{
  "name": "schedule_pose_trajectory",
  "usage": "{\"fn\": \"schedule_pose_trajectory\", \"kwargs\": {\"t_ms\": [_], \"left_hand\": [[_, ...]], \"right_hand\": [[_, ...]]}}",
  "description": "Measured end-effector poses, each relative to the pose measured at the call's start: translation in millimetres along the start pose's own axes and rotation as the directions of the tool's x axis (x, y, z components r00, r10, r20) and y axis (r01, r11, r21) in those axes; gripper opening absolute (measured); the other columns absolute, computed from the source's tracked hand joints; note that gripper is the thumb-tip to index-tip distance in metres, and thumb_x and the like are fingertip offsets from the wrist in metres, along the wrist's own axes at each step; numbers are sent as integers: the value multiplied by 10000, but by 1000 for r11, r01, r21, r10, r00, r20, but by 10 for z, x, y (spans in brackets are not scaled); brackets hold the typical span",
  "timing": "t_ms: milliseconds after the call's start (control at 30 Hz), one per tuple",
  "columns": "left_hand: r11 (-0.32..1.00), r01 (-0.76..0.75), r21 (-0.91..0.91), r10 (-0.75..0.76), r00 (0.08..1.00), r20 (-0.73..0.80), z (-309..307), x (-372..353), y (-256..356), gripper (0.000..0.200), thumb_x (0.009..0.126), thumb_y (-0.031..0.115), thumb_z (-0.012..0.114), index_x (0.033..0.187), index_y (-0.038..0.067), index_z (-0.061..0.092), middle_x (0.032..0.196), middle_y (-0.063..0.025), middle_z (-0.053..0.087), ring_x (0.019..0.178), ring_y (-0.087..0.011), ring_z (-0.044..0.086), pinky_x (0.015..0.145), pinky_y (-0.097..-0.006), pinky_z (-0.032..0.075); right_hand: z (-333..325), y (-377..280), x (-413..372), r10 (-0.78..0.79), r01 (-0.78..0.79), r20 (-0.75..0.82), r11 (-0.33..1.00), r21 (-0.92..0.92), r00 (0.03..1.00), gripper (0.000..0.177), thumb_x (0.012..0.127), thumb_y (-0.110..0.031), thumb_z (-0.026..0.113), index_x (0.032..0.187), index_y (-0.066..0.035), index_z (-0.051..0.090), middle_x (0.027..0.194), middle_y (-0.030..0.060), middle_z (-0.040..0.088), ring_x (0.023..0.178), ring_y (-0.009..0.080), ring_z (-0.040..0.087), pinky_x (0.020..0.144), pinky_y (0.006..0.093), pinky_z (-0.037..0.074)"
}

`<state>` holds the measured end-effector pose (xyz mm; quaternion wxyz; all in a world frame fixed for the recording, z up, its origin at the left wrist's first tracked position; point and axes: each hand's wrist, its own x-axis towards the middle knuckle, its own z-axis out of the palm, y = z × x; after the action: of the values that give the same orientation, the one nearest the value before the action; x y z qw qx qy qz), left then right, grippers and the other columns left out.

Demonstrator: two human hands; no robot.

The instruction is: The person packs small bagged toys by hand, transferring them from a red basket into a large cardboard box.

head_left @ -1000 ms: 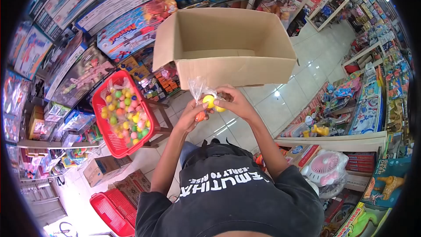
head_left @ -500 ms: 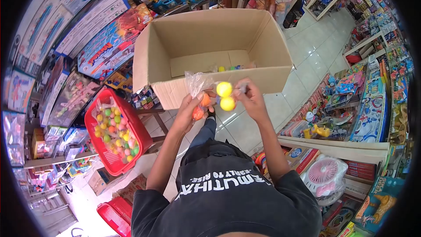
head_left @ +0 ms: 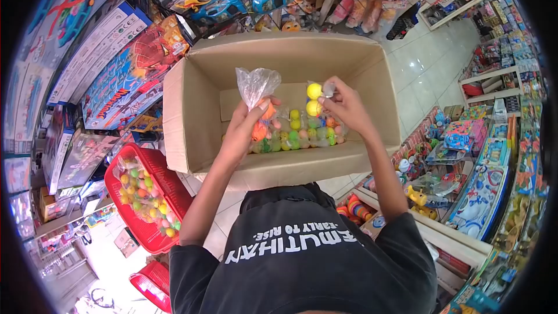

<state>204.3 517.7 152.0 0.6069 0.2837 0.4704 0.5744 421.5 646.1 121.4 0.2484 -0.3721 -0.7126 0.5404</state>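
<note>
**Two small packs of balls held over an open box**

The left hand (head_left: 247, 131) is clenched around the neck of a clear bag (head_left: 254, 83). Orange balls (head_left: 263, 123) sit in it against the palm. The right hand (head_left: 344, 104) pinches the top of a small pack (head_left: 314, 99) holding two yellow balls, one above the other.

Both packs hang inside the mouth of the open cardboard box (head_left: 290, 61), just above its contents. On the box floor lie more clear packs of mixed balls (head_left: 299, 135) in green, yellow, orange and pink.

A red basket (head_left: 171, 189) to the left, well below the box, carries a large bag of coloured balls (head_left: 142, 197).
</note>
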Motion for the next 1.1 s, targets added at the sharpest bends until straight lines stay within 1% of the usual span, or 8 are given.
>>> {"fn": "schedule_pose_trajectory", "kwargs": {"t_ms": [167,333,433,567,633,733,867,1100], "left_hand": [[992,74,102,-76,997,18,-64,254,-8,366,897,295,452,1128,11,435,1014,-95,531,763,-126,550,574,-228,440],[941,300,156,-299,954,-33,-129,496,-1,364,892,340,472,1098,39,467,1017,-63,535,767,-114,559,590,-220,444],[944,322,75,-315,945,-94,-259,705,-215,365,878,359,502,1083,58,481,994,-44,548,770,-110,568,592,-221,442],[929,370,7,-363,914,-183,-359,861,-472,373,867,370,522,1088,72,485,988,-36,557,782,-116,576,596,-227,441],[913,403,67,-386,905,-175,-406,913,-605,386,860,381,528,1103,85,481,1004,-34,557,790,-124,582,604,-241,443],[875,477,83,-458,872,-174,-449,940,-667,403,855,385,535,1121,89,471,1018,-39,553,811,-138,587,609,-240,443],[858,507,80,-486,852,-193,-482,1006,-825,433,859,393,522,1155,84,451,1029,-47,543,832,-148,590,613,-242,445],[821,459,340,-476,879,-37,-366,1210,-1067,438,887,386,469,1195,78,422,1017,-43,526,821,-143,592,615,-262,473]], "right_hand": [[-20,503,603,18,91,296,932,-351,955,232,782,-41,580,981,-57,460,720,51,570,597,107,574,539,242,468],[356,1092,912,290,-103,657,946,-308,696,239,727,-92,602,959,-70,549,744,110,605,655,205,608,601,344,474],[734,1425,999,330,64,750,894,-442,574,213,713,-98,609,925,-92,590,763,108,612,707,218,610,646,356,478],[1132,1896,982,311,89,779,902,-422,544,261,713,-74,605,972,-85,579,862,120,637,728,209,633,702,339,496],[1313,2370,934,-29,316,722,911,-265,691,268,693,-61,610,959,-93,601,899,122,634,838,251,617,752,350,481],[1282,2447,958,159,189,746,914,-358,646,266,682,-61,621,943,-113,623,905,122,628,898,282,592,796,364,462],[1111,2532,976,221,298,770,831,-470,599,206,695,-80,607,896,-118,626,933,105,621,904,288,583,785,388,465],[858,2452,872,392,205,675,752,-627,625,341,686,-172,632,1017,-101,582,968,158,599,942,316,567,824,394,460]]}}
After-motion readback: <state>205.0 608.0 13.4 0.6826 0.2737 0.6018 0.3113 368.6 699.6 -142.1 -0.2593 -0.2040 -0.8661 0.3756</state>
